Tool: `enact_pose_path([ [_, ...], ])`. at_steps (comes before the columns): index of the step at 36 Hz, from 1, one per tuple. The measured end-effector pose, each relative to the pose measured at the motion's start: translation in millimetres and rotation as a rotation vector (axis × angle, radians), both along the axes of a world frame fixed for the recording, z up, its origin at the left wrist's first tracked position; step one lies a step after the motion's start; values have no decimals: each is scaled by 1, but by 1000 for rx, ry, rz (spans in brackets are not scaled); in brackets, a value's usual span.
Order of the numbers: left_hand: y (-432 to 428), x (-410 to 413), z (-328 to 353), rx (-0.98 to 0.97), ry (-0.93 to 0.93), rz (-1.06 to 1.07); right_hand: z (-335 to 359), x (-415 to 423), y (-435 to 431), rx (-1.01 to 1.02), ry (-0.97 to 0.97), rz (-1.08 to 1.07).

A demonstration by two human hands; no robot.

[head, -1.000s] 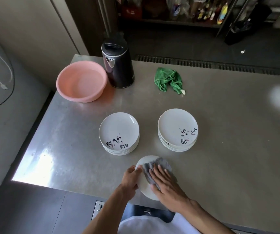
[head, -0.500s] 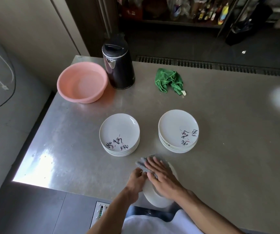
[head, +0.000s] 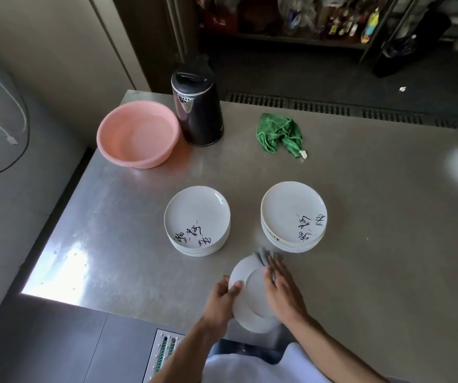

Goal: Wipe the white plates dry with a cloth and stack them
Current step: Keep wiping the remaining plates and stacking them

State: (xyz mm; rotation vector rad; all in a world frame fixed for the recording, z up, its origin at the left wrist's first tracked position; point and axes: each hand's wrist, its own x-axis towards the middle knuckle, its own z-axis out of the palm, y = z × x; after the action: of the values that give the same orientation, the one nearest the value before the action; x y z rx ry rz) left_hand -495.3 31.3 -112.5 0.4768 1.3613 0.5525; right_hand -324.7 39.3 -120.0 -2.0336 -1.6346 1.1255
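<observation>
The plate [head: 249, 299] in hand is being wiped: it is held tilted over the near edge of the steel table [head: 374, 244], just near of the gap between the two stacks, its plain face turned up. A grey cloth [head: 263, 257] lies against its far right rim.

The left hand [head: 220, 299] grips the plate's left rim, thumb on the face and fingers curled behind. The right hand [head: 283, 291] lies flat with fingers straight, pressing the cloth onto the plate rather than clutching it.

This looks like the drying step, not the stacking. The next move probably calls for sweeping the cloth round the rest of the face, then lowering the plate squarely onto a stack. Which pile takes dried plates I cannot tell.

The left stack [head: 197, 219] and right stack [head: 294, 214] stand apart, each with a painted plate on top. Farther off are a pink basin [head: 138, 134], a dark kettle [head: 197, 106] and a green cloth [head: 280, 132].
</observation>
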Motion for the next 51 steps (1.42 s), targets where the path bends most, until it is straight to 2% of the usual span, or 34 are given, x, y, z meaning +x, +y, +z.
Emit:
enact_pose_path([
  [2,1,-3,1,-20,-67,23,4,-1,-1,7,44,-36],
  [6,9,-7,9,-46,-126,-64,11,-7,0,90,109,19],
  [11,9,-8,13,5,-151,-221,8,-24,-9,200,157,326],
  [13,6,-10,14,14,-157,-209,2,-23,-9,198,63,366],
  [17,-1,-16,11,-31,-174,-164,-5,-12,4,43,-309,288],
  [19,-2,-15,10,-38,-169,-153,-2,-13,9,-2,-376,292],
  [21,-1,-13,11,-27,-163,-154,5,-19,8,75,-248,319],
  [23,0,-11,12,-5,-145,-164,11,-24,1,164,-96,444],
  [25,0,-11,12,4,-130,-150,8,-24,-5,180,-83,535],
  [27,-3,-12,10,8,-136,-110,0,-18,-2,145,-198,449],
  [29,-7,-14,7,5,-150,-42,-5,-14,5,53,-264,260],
  [31,-10,-16,3,3,-152,-3,-6,-12,10,-59,-214,123],
  [34,-11,-19,2,-24,-160,-10,-2,-14,4,-79,-113,32],
  [36,-8,-21,3,-47,-153,-29,8,-20,0,13,-8,86],
  [39,-4,-24,4,-44,-135,-88,17,-32,-6,178,79,301],
  [43,-6,-27,7,-12,-142,-155,12,-30,-13,165,26,519],
  [46,-11,-29,3,-49,-136,-134,6,-18,-7,150,-127,381],
  [48,-11,-28,2,-57,-122,-125,4,-11,-1,37,-214,278],
  [50,-11,-25,2,-49,-126,-136,6,-13,-2,126,-255,346],
  [51,-10,-24,2,-42,-127,-147,7,-17,-5,200,-197,407],
])
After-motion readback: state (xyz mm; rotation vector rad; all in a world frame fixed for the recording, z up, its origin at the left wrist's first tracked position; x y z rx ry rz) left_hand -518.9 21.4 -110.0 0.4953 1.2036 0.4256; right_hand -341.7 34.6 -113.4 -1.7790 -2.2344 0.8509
